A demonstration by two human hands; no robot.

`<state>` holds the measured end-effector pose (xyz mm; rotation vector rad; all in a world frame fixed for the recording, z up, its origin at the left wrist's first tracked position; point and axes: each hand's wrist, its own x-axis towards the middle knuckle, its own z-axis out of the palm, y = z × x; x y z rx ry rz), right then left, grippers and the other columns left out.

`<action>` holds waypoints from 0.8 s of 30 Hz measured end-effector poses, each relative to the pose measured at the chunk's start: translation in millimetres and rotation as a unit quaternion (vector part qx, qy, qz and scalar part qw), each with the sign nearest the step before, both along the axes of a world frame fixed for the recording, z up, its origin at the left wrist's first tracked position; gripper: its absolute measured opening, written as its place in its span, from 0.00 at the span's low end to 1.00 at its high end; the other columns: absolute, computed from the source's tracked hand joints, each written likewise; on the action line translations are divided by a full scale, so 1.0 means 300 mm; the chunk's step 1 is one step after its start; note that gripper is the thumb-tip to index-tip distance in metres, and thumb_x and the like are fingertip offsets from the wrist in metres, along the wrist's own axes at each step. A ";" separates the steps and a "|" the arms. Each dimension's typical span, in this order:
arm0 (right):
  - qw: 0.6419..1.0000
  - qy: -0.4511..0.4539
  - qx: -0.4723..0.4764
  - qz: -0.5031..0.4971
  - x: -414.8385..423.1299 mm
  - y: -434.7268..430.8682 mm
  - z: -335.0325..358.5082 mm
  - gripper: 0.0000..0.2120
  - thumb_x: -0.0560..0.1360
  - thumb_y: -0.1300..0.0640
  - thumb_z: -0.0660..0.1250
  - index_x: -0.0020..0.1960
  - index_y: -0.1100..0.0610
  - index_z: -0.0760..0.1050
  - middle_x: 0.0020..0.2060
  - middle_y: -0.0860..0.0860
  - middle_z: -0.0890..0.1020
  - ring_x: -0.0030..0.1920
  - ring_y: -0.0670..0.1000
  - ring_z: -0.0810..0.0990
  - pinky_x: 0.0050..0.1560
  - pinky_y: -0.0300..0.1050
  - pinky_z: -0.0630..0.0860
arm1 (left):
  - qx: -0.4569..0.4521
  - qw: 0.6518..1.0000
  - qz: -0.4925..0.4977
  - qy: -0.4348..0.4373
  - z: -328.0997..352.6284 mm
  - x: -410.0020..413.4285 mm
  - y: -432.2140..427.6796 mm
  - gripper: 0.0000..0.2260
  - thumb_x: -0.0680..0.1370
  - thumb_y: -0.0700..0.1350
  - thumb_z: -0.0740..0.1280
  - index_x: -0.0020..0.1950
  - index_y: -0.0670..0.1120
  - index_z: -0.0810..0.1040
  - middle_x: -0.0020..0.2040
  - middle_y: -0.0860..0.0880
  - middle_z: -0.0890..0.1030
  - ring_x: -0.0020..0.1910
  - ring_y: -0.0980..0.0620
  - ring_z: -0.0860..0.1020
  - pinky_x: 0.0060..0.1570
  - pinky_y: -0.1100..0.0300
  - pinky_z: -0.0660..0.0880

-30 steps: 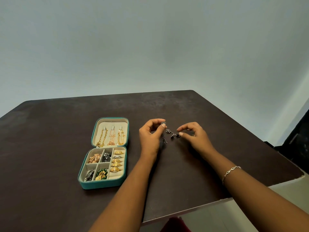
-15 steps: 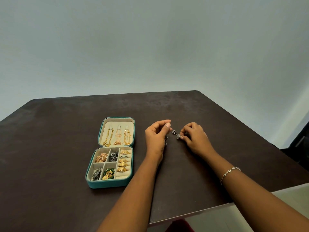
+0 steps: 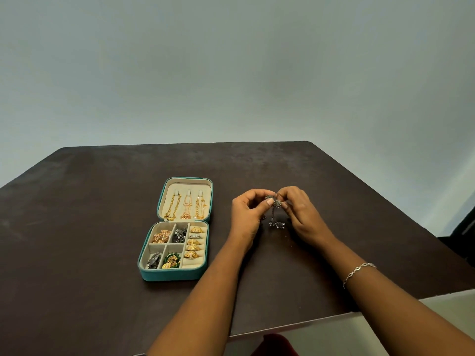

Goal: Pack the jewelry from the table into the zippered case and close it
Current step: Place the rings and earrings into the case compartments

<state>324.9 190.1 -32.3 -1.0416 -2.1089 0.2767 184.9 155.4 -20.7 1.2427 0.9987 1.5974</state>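
Single head-worn view, facing forward and down, table (image 3: 102, 227) close below

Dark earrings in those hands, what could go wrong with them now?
The dark earrings are only pinched at the top by the left hand and right hand, dangles hanging free, so they might tangle together or slip onto the table. All four square pockets of the open case already hold something, so squeezing them in could snag other pieces.
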 end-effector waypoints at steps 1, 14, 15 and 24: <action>1.000 0.002 0.003 0.002 0.000 0.000 -0.001 0.13 0.75 0.46 0.50 0.48 0.52 0.69 0.45 0.45 0.71 0.47 0.46 0.69 0.47 0.37 0.66 | 0.000 1.000 -0.003 0.001 -0.002 -0.002 -0.001 0.11 0.72 0.30 0.67 0.40 0.46 0.80 0.34 0.51 0.80 0.35 0.58 0.76 0.37 0.66 0.72; 0.999 0.028 -0.023 0.004 -0.001 0.002 0.000 0.05 0.76 0.50 0.54 0.47 0.50 0.66 0.41 0.39 0.71 0.43 0.42 0.71 0.43 0.40 0.67 | -0.023 1.000 -0.006 -0.006 -0.008 0.000 0.003 0.09 0.69 0.30 0.69 0.38 0.43 0.77 0.36 0.46 0.79 0.35 0.56 0.77 0.36 0.68 0.74; 0.999 0.037 -0.031 0.005 -0.002 -0.001 0.004 0.05 0.75 0.51 0.54 0.47 0.50 0.67 0.40 0.40 0.72 0.43 0.42 0.71 0.42 0.39 0.67 | -0.024 1.000 0.001 -0.008 -0.008 -0.003 0.004 0.09 0.69 0.30 0.70 0.38 0.43 0.77 0.36 0.46 0.79 0.36 0.55 0.77 0.36 0.68 0.74; 0.993 0.078 -0.080 0.041 -0.001 -0.041 0.029 0.02 0.76 0.60 0.63 0.46 0.54 0.70 0.37 0.47 0.76 0.31 0.42 0.72 0.34 0.32 0.69 | -0.017 1.000 -0.009 0.006 -0.009 -0.001 0.001 0.10 0.69 0.29 0.69 0.37 0.43 0.76 0.36 0.47 0.79 0.37 0.56 0.77 0.37 0.69 0.74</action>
